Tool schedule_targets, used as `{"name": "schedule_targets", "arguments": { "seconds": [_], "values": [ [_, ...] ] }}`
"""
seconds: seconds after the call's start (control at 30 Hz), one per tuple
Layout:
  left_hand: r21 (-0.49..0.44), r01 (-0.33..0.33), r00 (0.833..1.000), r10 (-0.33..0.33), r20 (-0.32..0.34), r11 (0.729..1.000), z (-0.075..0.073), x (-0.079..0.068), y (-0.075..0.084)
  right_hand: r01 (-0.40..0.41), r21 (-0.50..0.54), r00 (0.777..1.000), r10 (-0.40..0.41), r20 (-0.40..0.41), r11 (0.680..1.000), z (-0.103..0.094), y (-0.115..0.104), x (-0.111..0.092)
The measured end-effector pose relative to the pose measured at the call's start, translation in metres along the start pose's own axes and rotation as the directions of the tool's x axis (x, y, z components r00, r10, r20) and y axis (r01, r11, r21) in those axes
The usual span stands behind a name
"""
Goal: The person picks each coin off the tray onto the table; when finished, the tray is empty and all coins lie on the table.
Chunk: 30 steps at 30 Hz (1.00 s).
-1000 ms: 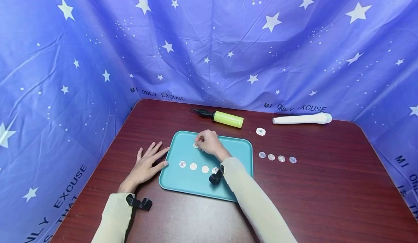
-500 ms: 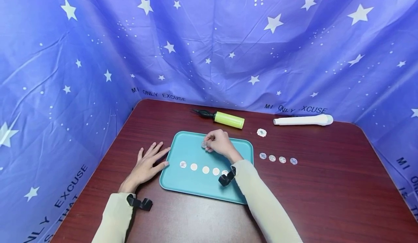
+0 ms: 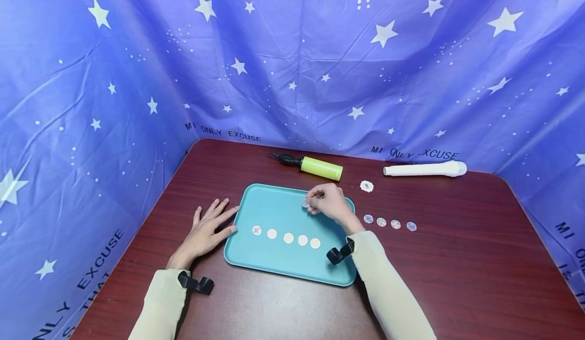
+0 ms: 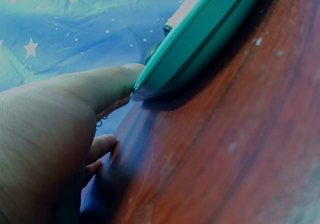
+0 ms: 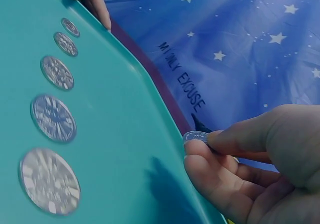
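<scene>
My right hand [image 3: 331, 201] pinches a silver coin [image 5: 196, 136] between thumb and fingers, over the far right part of a teal tray [image 3: 274, 198]. Nearer the front of the tray, several flat coins [image 3: 288, 238] lie in a row, spaced apart. Light glints off their patterned faces in the right wrist view, where the nearest coin [image 5: 49, 181] appears largest. At the tray's left side my left hand [image 3: 203, 236] lies with fingers spread, its thumb and forefinger touching the rim. The left wrist view shows that thumb [image 4: 115, 82] against the tray edge [image 4: 195, 44].
Right of the tray, another row of several coins [image 3: 395, 224] lies on the dark red table [image 3: 457, 274]. A scalloped white disc [image 3: 366, 186] sits behind them. Along the back are a yellow-green hand pump [image 3: 321, 168] and a white wand-like object [image 3: 425, 169]. A starry blue curtain [image 3: 297, 51] surrounds the table.
My right hand has moved rightward across the tray with a coin pinched in it, uncovering the right end of the row on the tray. The left hand has stayed in place.
</scene>
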<state>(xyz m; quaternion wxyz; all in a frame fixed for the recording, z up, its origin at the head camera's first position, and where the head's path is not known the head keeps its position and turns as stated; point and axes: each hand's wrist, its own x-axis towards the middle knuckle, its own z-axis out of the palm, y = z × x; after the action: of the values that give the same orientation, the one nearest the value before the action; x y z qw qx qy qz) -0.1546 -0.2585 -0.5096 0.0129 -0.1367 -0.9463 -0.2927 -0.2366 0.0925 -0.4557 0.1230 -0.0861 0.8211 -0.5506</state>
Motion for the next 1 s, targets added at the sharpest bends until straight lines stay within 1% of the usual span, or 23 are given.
{"name": "schedule_targets", "arguments": {
  "seconds": [0.2,0.33,0.5,0.73,0.87,1.0],
  "values": [
    [0.001,0.001,1.000,-0.001,0.000,1.000,0.001,-0.001,-0.002,-0.016,0.014,1.000,0.016,-0.007,1.000,-0.011,0.005,-0.007],
    [0.000,0.003,1.000,-0.003,0.001,1.000,0.002,-0.001,-0.002,0.004,0.018,1.000,-0.003,-0.012,1.000,-0.018,0.012,-0.012],
    [-0.004,0.001,1.000,0.000,0.002,1.000,0.001,0.000,-0.001,-0.004,0.030,0.999,0.005,-0.034,1.000,-0.031,0.017,-0.019],
    [-0.011,-0.002,1.000,0.002,-0.002,1.000,-0.001,0.000,0.001,-0.023,0.086,0.998,0.028,-0.058,0.996,-0.050,0.026,-0.028],
    [-0.010,-0.001,1.000,0.001,0.000,1.000,-0.001,0.000,0.001,-0.011,0.101,0.998,0.017,-0.059,0.995,-0.060,0.030,-0.036],
    [-0.008,0.000,1.000,0.000,-0.001,1.000,0.000,0.000,0.001,-0.003,0.111,0.997,0.012,-0.077,0.994,-0.069,0.035,-0.041]
  ]
}}
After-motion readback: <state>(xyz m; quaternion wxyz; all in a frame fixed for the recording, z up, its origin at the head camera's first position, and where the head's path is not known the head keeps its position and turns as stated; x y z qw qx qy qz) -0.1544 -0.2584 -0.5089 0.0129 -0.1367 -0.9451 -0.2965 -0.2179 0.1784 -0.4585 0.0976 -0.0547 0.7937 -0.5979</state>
